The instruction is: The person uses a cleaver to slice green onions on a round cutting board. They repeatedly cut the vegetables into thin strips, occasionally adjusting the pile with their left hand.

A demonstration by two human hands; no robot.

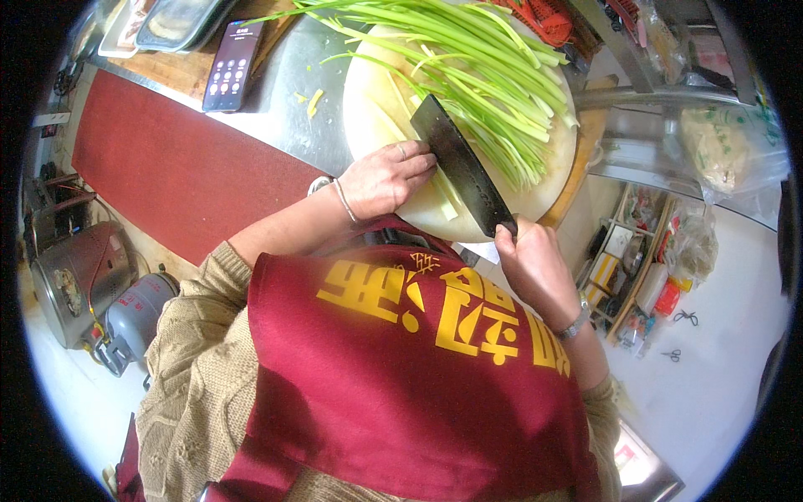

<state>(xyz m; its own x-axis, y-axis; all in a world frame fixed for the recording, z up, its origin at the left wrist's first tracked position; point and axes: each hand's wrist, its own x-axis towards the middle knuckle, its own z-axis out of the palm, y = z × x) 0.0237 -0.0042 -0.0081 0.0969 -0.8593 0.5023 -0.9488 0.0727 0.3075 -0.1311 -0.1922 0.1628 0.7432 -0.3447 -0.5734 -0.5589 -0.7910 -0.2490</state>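
My right hand (533, 254) grips the handle of a dark-bladed cleaver (461, 163). Its blade stands on edge over a round cutting board (370, 81), slanting up and left. Beside the blade's left face, my left hand (392, 176) has bent fingers pressed down on a pale green stalk (449, 199), part of which the hand and blade hide. The fingertips are at or against the blade. A heap of long green vegetable stalks (502, 75) covers much of the board beyond and to the right of the cleaver.
A smartphone (231, 69) with a lit screen lies left of the board, near plastic trays (179, 25). Yellowish scraps (315, 103) rest on the metal worktop (295, 69). Red netting (546, 22) sits behind the board. A gas cylinder (139, 307) stands at lower left.
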